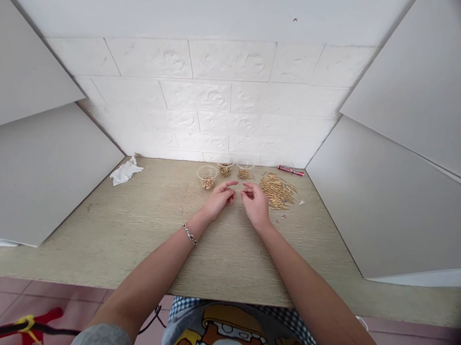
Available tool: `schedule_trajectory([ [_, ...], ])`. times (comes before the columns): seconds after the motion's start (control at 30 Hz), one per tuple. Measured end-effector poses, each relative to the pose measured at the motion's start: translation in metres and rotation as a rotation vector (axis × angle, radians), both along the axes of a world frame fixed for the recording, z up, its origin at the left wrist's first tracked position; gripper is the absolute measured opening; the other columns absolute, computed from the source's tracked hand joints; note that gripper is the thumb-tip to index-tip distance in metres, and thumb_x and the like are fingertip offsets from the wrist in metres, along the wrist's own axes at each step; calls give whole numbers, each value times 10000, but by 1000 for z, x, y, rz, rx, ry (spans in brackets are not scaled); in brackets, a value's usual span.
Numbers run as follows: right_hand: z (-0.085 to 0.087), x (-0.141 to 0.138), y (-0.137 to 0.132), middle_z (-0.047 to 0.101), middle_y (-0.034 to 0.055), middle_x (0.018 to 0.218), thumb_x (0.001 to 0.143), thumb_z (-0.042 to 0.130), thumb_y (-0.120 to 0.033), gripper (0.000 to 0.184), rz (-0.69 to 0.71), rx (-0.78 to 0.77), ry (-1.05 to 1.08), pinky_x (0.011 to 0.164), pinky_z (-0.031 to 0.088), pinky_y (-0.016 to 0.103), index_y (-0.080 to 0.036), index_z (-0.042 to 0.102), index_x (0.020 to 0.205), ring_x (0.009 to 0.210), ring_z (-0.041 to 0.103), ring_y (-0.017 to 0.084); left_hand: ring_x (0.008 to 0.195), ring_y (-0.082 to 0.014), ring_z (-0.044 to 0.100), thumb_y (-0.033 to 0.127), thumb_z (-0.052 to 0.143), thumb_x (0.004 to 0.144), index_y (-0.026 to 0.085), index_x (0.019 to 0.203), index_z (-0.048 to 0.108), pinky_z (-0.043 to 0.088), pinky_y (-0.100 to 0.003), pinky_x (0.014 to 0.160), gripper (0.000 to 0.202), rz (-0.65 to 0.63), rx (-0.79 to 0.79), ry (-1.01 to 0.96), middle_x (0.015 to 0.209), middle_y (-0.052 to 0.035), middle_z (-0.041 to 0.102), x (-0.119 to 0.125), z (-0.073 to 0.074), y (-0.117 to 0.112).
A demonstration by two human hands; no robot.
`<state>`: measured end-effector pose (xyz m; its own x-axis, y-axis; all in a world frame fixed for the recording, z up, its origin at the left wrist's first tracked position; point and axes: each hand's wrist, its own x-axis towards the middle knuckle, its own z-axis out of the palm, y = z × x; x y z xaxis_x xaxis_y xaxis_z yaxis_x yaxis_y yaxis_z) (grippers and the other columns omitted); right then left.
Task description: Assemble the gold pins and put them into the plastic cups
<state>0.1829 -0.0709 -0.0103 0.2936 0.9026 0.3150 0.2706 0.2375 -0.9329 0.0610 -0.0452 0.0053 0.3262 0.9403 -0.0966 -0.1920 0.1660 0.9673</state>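
Over the middle of the table, my left hand (pixel 221 199) and my right hand (pixel 256 205) face each other with their fingertips close together. Between them is a small thin gold-coloured rod (pixel 237 191), its ends pinched in the thumb and fingers of each hand. The fingers hide most of it. Just right of my right hand lies a loose pile of gold-coloured rods (pixel 278 191). Beyond my left hand stands a clear plastic cup (pixel 208 173) with small gold-coloured pieces in it. Two more clear cups, a middle one (pixel 225 168) and a right one (pixel 244 170), hold similar pieces.
A crumpled white tissue (pixel 125 171) lies at the table's far left. Near the back right is a red tube-shaped packet (pixel 291 170). Grey panels (pixel 41 173) flank the wooden table (pixel 134 239), and a white brick-patterned wall (pixel 215 97) closes off the back.
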Motion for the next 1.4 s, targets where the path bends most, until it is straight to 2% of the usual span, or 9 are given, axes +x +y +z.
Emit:
schedule_trajectory([
  [0.27,4,-1,-3,625,36,789,686,499,-197,288,-22,32,-20,715,467,311,-176,580,962,709,581,158,475,-52,406,163,513,674,136,1041,541,310,-183,494,369,-10,13,15,564,30,519,0,2,-1],
  [0.87,6,2,-3,610,32,760,690,470,-180,290,47,53,-167,712,460,328,-188,599,949,692,574,163,462,-52,403,162,505,700,129,1053,544,303,-186,477,357,22,56,101,560,35,507,1,2,-2],
  [1.4,9,2,-4,624,-1,714,659,493,-180,288,105,-6,-98,703,459,318,-225,617,916,670,571,158,435,-58,364,181,457,733,131,1019,586,278,-194,455,318,30,100,165,499,50,444,2,4,-3],
])
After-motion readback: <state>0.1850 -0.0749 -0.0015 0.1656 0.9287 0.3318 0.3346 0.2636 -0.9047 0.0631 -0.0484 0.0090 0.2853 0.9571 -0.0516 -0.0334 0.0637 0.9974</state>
